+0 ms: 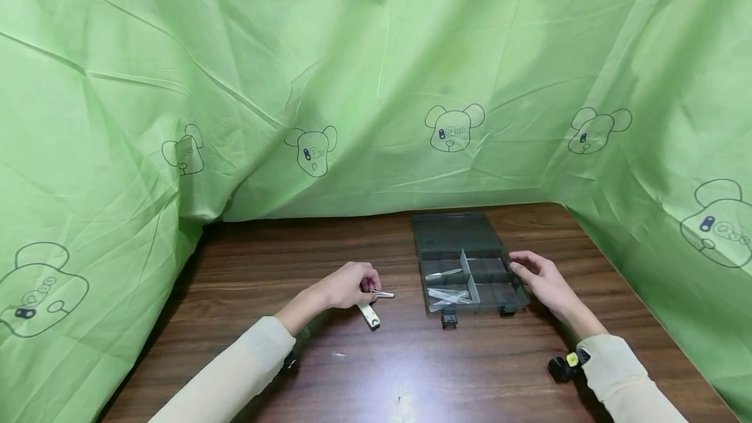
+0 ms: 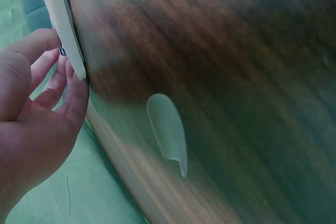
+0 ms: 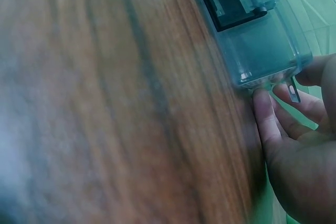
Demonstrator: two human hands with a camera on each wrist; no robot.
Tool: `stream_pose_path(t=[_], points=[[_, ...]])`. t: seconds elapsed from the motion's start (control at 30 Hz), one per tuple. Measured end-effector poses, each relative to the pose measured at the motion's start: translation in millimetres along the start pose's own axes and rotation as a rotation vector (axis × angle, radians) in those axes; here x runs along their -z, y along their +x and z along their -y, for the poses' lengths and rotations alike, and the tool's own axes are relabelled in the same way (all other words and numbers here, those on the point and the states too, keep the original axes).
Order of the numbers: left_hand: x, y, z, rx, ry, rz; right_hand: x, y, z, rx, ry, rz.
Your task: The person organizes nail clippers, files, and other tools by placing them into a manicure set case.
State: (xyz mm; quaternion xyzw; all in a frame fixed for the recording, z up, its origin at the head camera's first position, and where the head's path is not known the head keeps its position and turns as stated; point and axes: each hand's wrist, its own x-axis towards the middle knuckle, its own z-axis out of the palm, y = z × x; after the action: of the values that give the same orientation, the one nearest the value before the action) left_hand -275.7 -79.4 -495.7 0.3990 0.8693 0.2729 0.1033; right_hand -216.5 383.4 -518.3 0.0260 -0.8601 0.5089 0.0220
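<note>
My left hand (image 1: 350,284) pinches one end of a slim white tool with metal along its edge (image 2: 60,22), thumb on one side and fingers on the other. In the head view the white tool lies low over the table, and a thin silver piece (image 1: 384,294) juts right from the fingers. At the right, my right hand (image 1: 543,281) grips the side of a grey see-through compartment box (image 1: 496,294), thumb at its rim. The box's lid (image 1: 452,230) lies folded back. Tweezers-like silver metal (image 1: 443,274) and several clear strips (image 1: 449,296) sit in its left compartments.
A pale translucent sliver (image 2: 168,129) lies on the brown wooden table (image 1: 329,371). Two dark latches (image 1: 449,319) stick out from the box's front. Green cloth (image 1: 376,83) hangs behind and at both sides. A black wrist device (image 1: 565,367) is by the right cuff.
</note>
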Motion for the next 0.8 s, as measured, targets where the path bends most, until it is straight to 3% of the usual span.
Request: stream_pose_path(t=[0.27,0.43,0.6,0.8], points=[[0.2,1.4,-1.8,-0.033,0.021,-0.007,-0.2,-0.3,0.2,-0.006,-0.002,0.005],[2.6,9.4,-5.5,-0.047,0.011,-0.043,0.3,0.0,1.5,-0.006,-0.002,0.009],[6.4,29.6,-20.0,-0.083,-0.002,-0.11,0.3,0.9,4.4,0.0,0.011,0.003],[2.3,65.2,-52.5,-0.12,0.004,-0.142,0.8,-0.5,4.5,-0.008,0.017,0.012]])
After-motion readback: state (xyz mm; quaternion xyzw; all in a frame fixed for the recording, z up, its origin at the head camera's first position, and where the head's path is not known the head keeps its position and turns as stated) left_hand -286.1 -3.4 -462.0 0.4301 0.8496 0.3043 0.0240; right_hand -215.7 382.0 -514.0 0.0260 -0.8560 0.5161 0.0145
